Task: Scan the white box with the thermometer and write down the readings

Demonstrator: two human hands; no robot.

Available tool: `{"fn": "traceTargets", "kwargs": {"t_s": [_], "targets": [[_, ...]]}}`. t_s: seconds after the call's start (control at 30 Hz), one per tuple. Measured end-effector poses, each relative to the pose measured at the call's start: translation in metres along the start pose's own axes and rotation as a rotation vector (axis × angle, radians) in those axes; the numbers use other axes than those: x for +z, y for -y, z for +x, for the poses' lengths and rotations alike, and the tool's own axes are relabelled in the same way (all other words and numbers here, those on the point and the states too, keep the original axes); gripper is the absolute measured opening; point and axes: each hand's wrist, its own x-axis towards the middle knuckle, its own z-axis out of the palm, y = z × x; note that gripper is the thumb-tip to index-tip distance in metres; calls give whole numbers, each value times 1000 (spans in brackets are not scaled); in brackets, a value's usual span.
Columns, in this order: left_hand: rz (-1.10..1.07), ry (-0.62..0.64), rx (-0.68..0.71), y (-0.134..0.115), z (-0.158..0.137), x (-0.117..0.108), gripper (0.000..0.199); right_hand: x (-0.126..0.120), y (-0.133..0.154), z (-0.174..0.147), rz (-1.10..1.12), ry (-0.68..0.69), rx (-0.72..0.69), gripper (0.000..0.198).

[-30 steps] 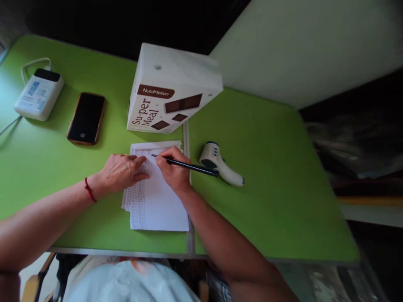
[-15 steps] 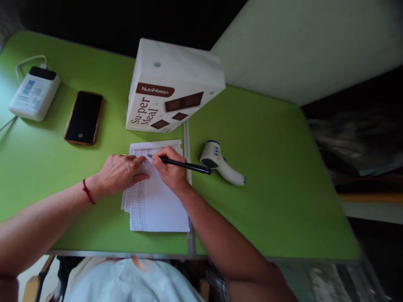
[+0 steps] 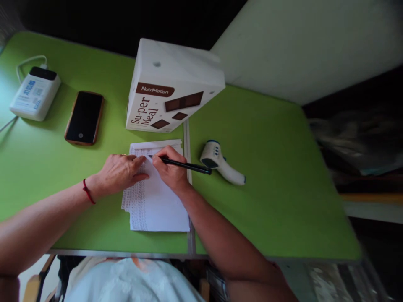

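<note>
Left hand [image 3: 121,172] lies flat, palm down, fingers extended; right hand [image 3: 170,170] curled in writing grip, fingertips nearly meeting the left's.

Two bare forearms, no sleeves below the elbow. Thin red cord bracelet [image 3: 87,191] around the left wrist. Small gold-toned ring on the left hand [image 3: 121,172] (barely visible at a knuckle). Right hand [image 3: 170,172] unadorned. White garment [image 3: 132,281] across the torso, orange detail near its upper edge.

Green table [image 3: 267,138] has a white Su-per Meal box [image 3: 171,86] standing at the back, a dark phone [image 3: 84,118] left of it, and a white power bank [image 3: 34,93], I think, plugged into a cable [image 3: 30,61]. A thermometer gun [image 3: 222,163] lies to the right.
</note>
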Motion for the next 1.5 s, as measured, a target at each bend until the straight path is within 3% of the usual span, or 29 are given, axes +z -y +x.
{"fn": "traceTargets", "kwargs": {"t_s": [0.93, 1.5], "targets": [[35, -19, 5, 2, -1, 0, 47, -1, 0, 0, -13, 8, 71, 21], [14, -16, 7, 0, -2, -2, 47, 0, -2, 1, -1, -23, 3, 18]]}}
